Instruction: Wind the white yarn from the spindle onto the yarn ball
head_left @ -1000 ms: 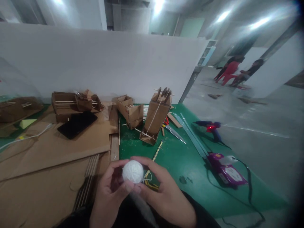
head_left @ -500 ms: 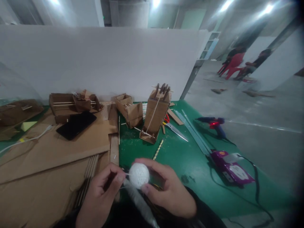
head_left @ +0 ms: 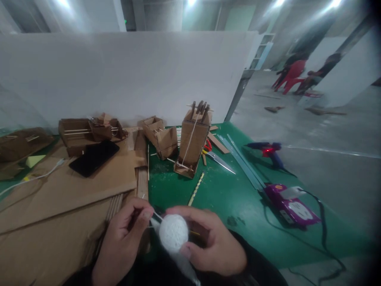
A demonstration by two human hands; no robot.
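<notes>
A white ball of string [head_left: 174,233] sits in my right hand [head_left: 212,242], gripped between thumb and fingers near the table's front edge. My left hand [head_left: 126,234] pinches the loose string [head_left: 157,215] that runs off the ball's upper left side. Below the ball hangs something pale and blurred, perhaps a plastic bag. Beyond my hands stands a tall cardboard box [head_left: 193,145] with cardboard prongs on top and a string down its front. A yellow patterned strip [head_left: 196,189] lies between it and my right hand.
Scissors [head_left: 220,162] lie right of the tall box. Further right are clear strips [head_left: 241,163], a glue gun [head_left: 269,151] and a purple power strip [head_left: 291,208] with a cable. Cardboard sheets [head_left: 101,190], a black phone [head_left: 94,158] and cardboard boxes [head_left: 77,135] fill the left.
My left hand has drawn slightly up and left, so more string shows between it and the ball. The ball has dropped a little lower. The view has shifted slightly.
</notes>
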